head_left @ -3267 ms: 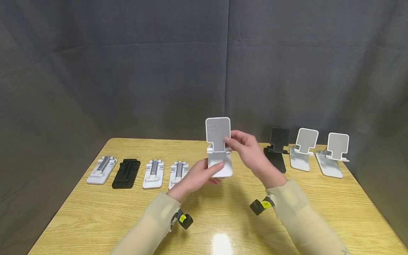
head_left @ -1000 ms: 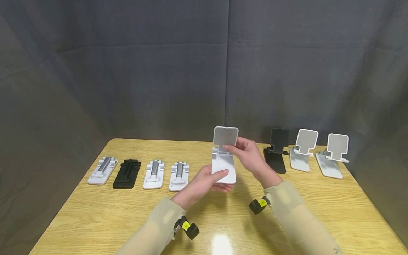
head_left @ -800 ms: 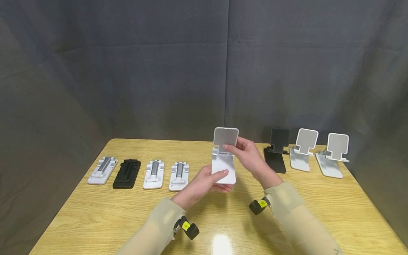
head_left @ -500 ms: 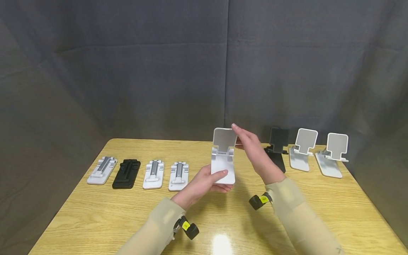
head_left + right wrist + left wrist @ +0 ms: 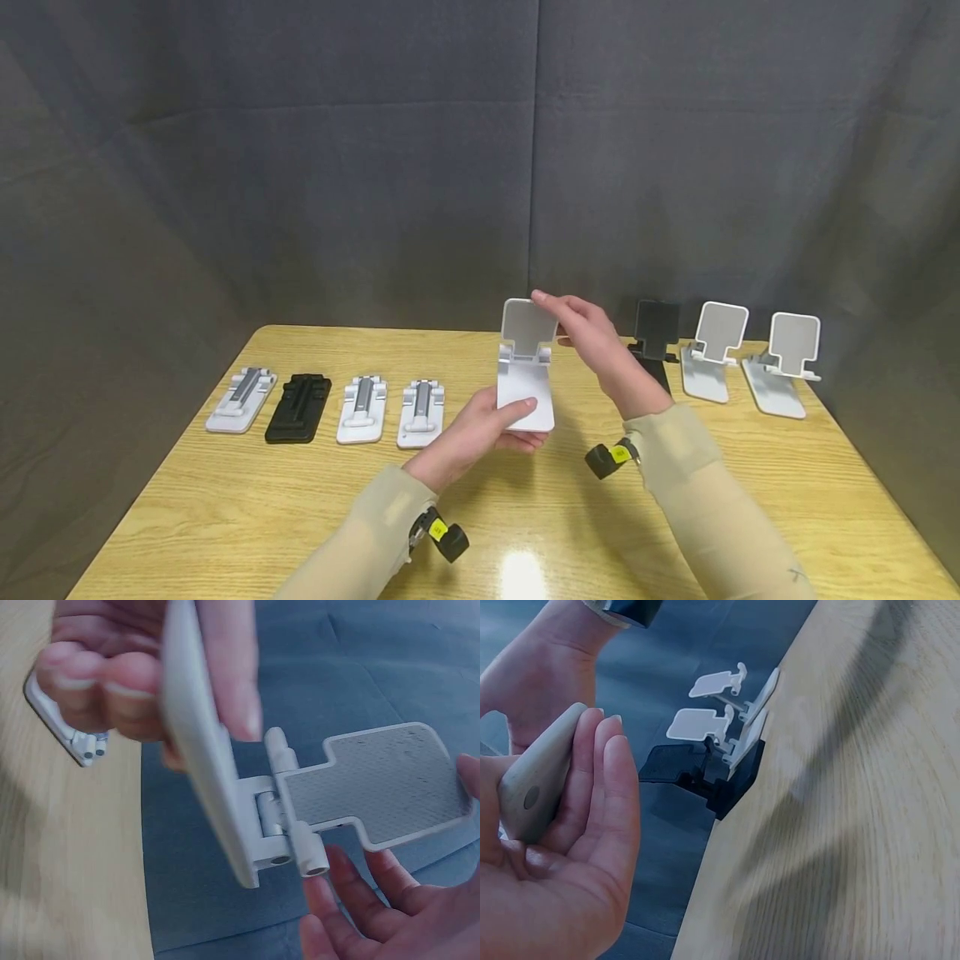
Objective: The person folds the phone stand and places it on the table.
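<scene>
A white phone stand [image 5: 522, 383] with a grey-faced plate [image 5: 528, 323] is held above the table, its plate swung up from the base. My left hand [image 5: 483, 429] grips the base, thumb across its front and fingers underneath. The right hand [image 5: 592, 337] holds the plate's upper right side, thumb at the top edge and the other fingers behind. In the right wrist view the plate [image 5: 382, 784] stands out from the hinge, with the right fingers [image 5: 386, 900] around its lower side. The left wrist view shows the base [image 5: 544, 776] edge-on in the left palm.
On the wooden table [image 5: 285, 517], folded stands lie in a row at left: white [image 5: 242, 402], black [image 5: 297, 410], white [image 5: 362, 410] and white [image 5: 422, 415]. Unfolded stands, black [image 5: 657, 332], white [image 5: 722, 333] and white [image 5: 795, 343], stand at right. A dark curtain [image 5: 375, 208] hangs behind.
The held stand has shifted slightly right and down, and its plate appears shorter than at first. My right thumb has left the plate's face and moved up to its top edge.
</scene>
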Tool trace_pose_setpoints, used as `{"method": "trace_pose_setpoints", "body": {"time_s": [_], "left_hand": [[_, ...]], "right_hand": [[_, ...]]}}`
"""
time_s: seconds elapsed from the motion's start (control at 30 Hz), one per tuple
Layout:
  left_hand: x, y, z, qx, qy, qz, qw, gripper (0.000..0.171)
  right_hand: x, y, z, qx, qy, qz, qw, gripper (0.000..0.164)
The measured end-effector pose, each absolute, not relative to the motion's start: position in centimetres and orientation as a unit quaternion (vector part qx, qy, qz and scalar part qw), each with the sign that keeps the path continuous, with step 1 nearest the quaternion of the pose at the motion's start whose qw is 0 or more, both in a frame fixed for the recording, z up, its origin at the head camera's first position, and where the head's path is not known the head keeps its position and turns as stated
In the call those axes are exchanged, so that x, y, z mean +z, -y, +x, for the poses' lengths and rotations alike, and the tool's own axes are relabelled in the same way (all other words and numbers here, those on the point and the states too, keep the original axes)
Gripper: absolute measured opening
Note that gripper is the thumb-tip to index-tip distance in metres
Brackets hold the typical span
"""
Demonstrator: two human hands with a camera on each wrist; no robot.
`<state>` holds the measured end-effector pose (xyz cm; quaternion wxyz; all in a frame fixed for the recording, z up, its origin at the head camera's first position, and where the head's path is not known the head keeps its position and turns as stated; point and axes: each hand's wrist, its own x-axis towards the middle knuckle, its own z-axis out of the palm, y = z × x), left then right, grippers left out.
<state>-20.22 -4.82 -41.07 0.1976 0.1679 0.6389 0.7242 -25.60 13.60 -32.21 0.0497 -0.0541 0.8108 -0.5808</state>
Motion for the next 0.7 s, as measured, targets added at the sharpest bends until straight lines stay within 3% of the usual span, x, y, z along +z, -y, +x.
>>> {"method": "trace_pose_setpoints", "body": {"time_s": [0.5,0.7], "left_hand": [[-41.0,4.9,-20.5,0.732,-0.633,0.165,0.189,0.032],[-41.0,5.0,-20.5,0.736,-0.631,0.164,0.181,0.032]], "right_hand": [[-32.7,-13.4,-25.0,-0.606,-0.785,-0.086,0.092,0.061],[-33.2,-13.3,-24.3,-0.621,-0.771,-0.09,0.113,0.066]]}}
